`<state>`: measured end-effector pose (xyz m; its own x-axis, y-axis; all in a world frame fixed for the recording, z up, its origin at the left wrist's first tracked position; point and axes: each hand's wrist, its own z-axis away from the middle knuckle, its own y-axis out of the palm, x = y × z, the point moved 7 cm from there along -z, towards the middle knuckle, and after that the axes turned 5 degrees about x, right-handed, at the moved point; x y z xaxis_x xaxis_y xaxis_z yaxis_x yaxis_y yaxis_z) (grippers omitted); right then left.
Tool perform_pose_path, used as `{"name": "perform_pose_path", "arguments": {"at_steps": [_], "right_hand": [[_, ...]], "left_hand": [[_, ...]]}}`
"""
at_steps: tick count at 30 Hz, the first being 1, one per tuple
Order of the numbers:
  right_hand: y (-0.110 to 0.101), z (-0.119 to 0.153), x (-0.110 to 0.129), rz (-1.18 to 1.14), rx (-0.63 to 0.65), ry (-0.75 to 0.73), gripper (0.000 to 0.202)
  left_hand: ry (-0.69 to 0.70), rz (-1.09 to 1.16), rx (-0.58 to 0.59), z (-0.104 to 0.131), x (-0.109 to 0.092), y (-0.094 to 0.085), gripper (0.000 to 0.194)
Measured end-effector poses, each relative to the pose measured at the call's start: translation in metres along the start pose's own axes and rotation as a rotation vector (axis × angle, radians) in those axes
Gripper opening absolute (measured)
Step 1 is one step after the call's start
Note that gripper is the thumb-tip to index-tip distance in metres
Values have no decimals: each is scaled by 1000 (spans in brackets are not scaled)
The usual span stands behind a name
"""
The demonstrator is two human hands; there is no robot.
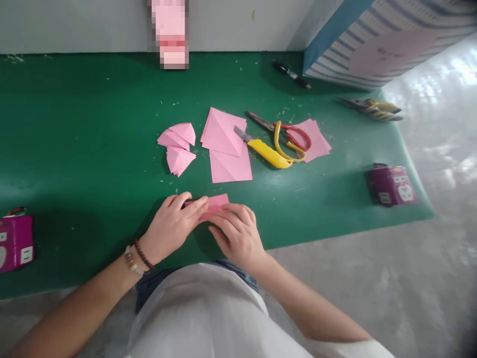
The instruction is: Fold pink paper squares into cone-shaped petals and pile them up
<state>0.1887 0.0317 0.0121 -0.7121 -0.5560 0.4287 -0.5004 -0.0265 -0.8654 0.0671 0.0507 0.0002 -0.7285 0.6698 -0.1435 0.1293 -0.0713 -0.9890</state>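
Pink paper (217, 201) between our left hand (171, 226) and right hand (240, 233), fingers of both holding it, apparently to keep it steady; other sheets (224, 144) just beyond grip, probably so we reach them readily.

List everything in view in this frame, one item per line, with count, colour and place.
table: one, green, beneath everything below
striped box: one, blue and white, far right
pixelated item: one, pink, far edge
pen: one, black, beside striped box
pliers: one, yellow and black handles, right
scissors: one, red and yellow handles, right of centre
cutter: one, yellow, beside scissors
purple cases: two, purple, left and right
folded pieces: several, pink, left of centre
creased sheets: several, pink, centre
loose sheets: several, pink, partly under scissors
folded paper: one, pink, at both hands
bracelets: two, brown and mixed, left wrist
left hand: one, bare, on folded paper
right hand: one, bare, same paper
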Motion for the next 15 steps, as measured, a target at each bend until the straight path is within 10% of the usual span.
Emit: {"name": "perform_pose_path", "arguments": {"at_steps": [15], "right_hand": [[15,33,8,-158,81,256,30]], "left_hand": [[22,1,-1,-2,-1,-2,31]]}}
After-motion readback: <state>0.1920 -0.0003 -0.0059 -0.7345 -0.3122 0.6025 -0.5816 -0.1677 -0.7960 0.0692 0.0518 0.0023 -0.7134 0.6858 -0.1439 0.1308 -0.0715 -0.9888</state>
